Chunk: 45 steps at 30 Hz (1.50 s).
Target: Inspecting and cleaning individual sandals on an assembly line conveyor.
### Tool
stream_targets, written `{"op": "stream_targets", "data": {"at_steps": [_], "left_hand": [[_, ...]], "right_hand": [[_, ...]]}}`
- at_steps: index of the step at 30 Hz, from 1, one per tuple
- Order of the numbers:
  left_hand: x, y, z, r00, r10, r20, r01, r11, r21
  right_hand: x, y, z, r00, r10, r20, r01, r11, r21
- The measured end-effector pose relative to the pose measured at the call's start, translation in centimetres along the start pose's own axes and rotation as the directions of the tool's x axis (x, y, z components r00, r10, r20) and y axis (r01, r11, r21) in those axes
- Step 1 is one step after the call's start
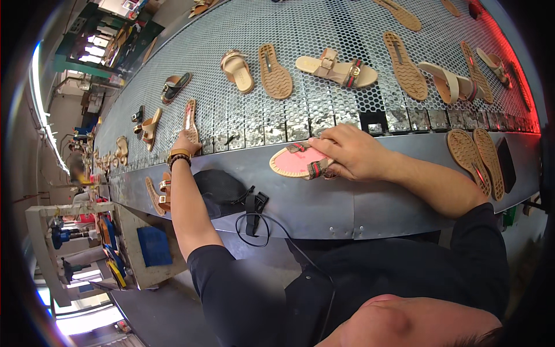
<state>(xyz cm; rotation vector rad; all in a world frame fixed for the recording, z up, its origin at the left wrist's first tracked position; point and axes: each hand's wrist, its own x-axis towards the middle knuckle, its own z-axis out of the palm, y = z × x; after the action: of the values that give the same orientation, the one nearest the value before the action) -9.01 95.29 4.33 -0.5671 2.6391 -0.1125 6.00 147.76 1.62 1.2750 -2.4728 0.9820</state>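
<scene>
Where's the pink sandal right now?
In the head view, the pink sandal lies on the grey ledge near centre, under the right hand, beside the mesh belt.

Belt: perforated grey metal conveyor (324, 29) carrying tan sandals and brown ridged soles.
Ledge: black fabric mask (222, 194), two brown soles (478, 156) at right.
Below: blue plastic crate (153, 246).
</scene>
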Motion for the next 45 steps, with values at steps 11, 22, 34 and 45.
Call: {"op": "stream_targets", "data": {"at_steps": [11, 22, 34, 45], "left_hand": [[-16.1, 12.1, -6.0, 0.723, -0.236, -0.65, -0.653, 0.073, -0.754], [-25.6, 23.6, 2.8, 0.777, 0.497, -0.386, 0.21, -0.783, -0.585], [-27.4, 28.2, 6.4, 0.728, 0.407, -0.552, 0.052, -0.836, -0.547], [-29.1, 28.9, 6.3, 0.719, 0.345, -0.603, -0.048, -0.842, -0.538]], "right_hand": [[0.7, -0.1, -5.4, 0.913, 0.095, -0.397, -0.008, 0.976, 0.216], [0.6, -1.9, -10.7, 0.897, 0.395, 0.199, -0.214, -0.004, 0.977], [-1.1, -2.6, -8.5, 0.702, 0.452, 0.551, -0.503, -0.233, 0.832], [-1.7, -3.2, -8.0, 0.675, 0.515, 0.528, -0.527, -0.164, 0.834]]}}
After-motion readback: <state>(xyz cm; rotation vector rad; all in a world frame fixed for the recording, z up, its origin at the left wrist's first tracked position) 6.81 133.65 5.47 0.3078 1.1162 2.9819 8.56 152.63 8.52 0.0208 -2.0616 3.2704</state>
